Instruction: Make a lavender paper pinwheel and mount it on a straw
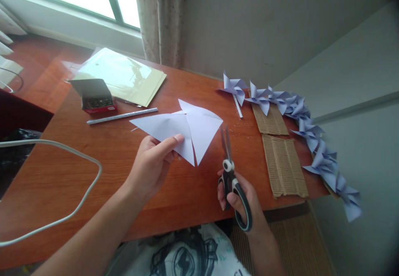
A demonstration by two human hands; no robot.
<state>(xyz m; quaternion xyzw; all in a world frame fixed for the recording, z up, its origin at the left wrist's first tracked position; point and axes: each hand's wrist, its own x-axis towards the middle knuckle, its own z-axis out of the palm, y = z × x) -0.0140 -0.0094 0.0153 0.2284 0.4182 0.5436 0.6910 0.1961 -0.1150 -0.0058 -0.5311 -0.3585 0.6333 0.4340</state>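
My left hand (152, 163) pinches a white sheet of paper (204, 132), thumb on top, above the middle of the table. Slits run in from the sheet's edges, and its flaps stand slightly apart. In my right hand (246, 197) is a pair of scissors (229, 166) with black and white handles. Their blades point away from me, a little apart, just right of the paper and not visibly touching it. Behind the paper lies a rolled paper stick (123, 116).
Several folded paper pinwheels (311, 134) line the table's right edge, one on a white stick (237, 106). Corrugated cardboard pieces (285, 166) lie beside them. At the back left are an open red box (99, 103) and a paper stack (121, 74). A white cable (90, 197) loops at left.
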